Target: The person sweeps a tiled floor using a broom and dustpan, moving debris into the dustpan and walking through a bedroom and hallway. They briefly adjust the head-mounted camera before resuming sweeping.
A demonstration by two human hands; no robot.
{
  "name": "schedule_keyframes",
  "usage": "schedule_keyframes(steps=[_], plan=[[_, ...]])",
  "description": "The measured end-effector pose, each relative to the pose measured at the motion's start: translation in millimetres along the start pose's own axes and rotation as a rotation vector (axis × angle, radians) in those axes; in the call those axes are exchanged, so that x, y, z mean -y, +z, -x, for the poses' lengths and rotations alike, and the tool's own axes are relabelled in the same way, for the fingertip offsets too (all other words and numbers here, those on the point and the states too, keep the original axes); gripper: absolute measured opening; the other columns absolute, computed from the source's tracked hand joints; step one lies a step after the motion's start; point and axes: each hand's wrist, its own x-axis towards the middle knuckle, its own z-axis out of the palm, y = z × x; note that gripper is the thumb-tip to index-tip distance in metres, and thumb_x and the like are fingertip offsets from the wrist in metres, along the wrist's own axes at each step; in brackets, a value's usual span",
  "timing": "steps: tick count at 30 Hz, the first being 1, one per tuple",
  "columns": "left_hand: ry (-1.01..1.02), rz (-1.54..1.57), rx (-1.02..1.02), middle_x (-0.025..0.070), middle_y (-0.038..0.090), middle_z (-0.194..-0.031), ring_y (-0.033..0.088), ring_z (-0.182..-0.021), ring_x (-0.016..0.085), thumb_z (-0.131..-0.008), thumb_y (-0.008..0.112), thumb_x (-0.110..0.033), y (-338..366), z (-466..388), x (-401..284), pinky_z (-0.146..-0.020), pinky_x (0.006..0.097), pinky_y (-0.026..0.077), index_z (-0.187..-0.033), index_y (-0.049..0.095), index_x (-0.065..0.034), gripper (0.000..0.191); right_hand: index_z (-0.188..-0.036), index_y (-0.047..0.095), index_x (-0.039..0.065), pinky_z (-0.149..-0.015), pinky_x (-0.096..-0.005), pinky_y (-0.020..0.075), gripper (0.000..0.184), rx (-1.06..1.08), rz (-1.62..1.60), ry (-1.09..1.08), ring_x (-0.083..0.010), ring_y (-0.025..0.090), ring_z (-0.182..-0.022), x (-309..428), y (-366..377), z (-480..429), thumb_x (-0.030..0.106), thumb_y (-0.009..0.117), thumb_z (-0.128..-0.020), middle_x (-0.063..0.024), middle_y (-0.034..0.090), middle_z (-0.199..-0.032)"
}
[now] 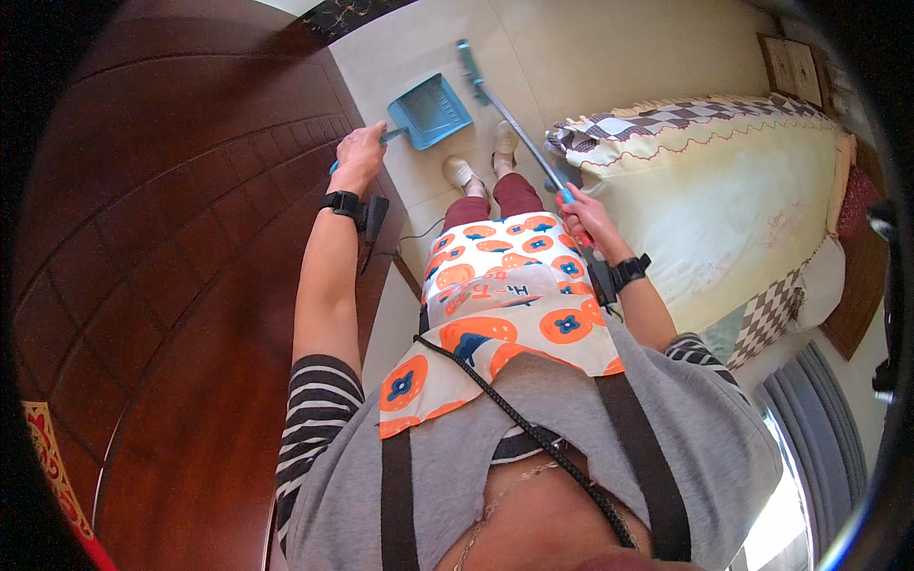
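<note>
My left hand (pixel 361 154) is closed around the handle of a blue plastic dustpan (pixel 453 123), whose ribbed pan lies over the pale floor in front of my shoes. In my right hand (pixel 590 218) is the upper end of a broom (pixel 525 140) with a thin grey stick and a blue and red grip. The stick slants up and to the left to the bristle head, which is slightly blurred, just right of the dustpan and apart from it. Whether the bristles touch the floor I cannot tell.
Dark red-brown wooden panelling (pixel 178 214) stands along the left. On the right is a bed with a pale cover (pixel 714 207) and a checked, ruffled edge. A thin cable (pixel 423 235) runs by my left leg. Grey curtains (pixel 814 414) hang at the lower right.
</note>
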Motion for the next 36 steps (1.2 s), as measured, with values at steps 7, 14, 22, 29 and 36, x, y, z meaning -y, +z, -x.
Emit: schedule_keyframes(steps=[7,14,22,29,36], plan=[[0.05,-0.043,-0.004,0.016,0.064,-0.094,0.061,-0.091,0.037,-0.084,0.062,-0.019,2,2,-5,-0.075,0.0475,0.049,-0.109,0.056,-0.0127,0.027,-0.108,0.05,0.007,-0.052,-0.0262,0.0406,0.046,0.256,0.639,-0.991,-0.0108,0.05,-0.06,-63,-21,-147,0.001,0.067,-0.066,-0.0012,0.054,-0.072],[-0.007,-0.032,-0.046,0.0162,0.064,-0.096,0.061,-0.092,0.036,-0.084,0.06,-0.019,23,4,3,-0.074,0.0471,0.049,-0.113,0.056,-0.0134,0.029,-0.091,0.046,0.012,-0.034,-0.0253,0.0273,0.005,0.286,-0.056,0.125,-0.0085,0.034,-0.041,-7,47,-67,0.011,0.05,-0.088,0.0026,0.037,-0.056],[-0.508,0.27,-0.104,0.0151,0.065,-0.091,0.062,-0.09,0.037,-0.082,0.064,-0.025,51,63,-20,-0.074,0.047,0.049,-0.1,0.061,-0.0173,0.02,-0.114,0.056,0.009,-0.035,-0.0226,0.0313,0.027,-0.121,0.518,-0.24,-0.0068,0.042,-0.039,84,-31,-76,0.011,0.045,-0.088,0.0026,0.048,-0.058],[-0.585,0.346,-0.149,0.013,0.066,-0.092,0.062,-0.09,0.035,-0.081,0.065,-0.024,62,77,-30,-0.075,0.045,0.049,-0.099,0.061,-0.0162,0.02,-0.097,0.058,0.005,-0.048,-0.0311,0.0462,0.025,-0.147,1.078,-0.464,-0.0194,0.06,-0.055,24,26,-208,0.026,0.051,-0.087,-0.0125,0.063,-0.073],[-0.681,0.337,-0.198,0.0133,0.066,-0.089,0.064,-0.088,0.035,-0.081,0.064,-0.023,58,74,-26,-0.073,0.0462,0.05,-0.098,0.06,-0.0168,0.018,-0.131,0.052,0.012,-0.041,-0.0221,0.0315,0.045,0.172,0.999,-0.133,-0.0053,0.04,-0.047,87,43,-81,0.006,0.047,-0.086,0.0059,0.045,-0.061]])
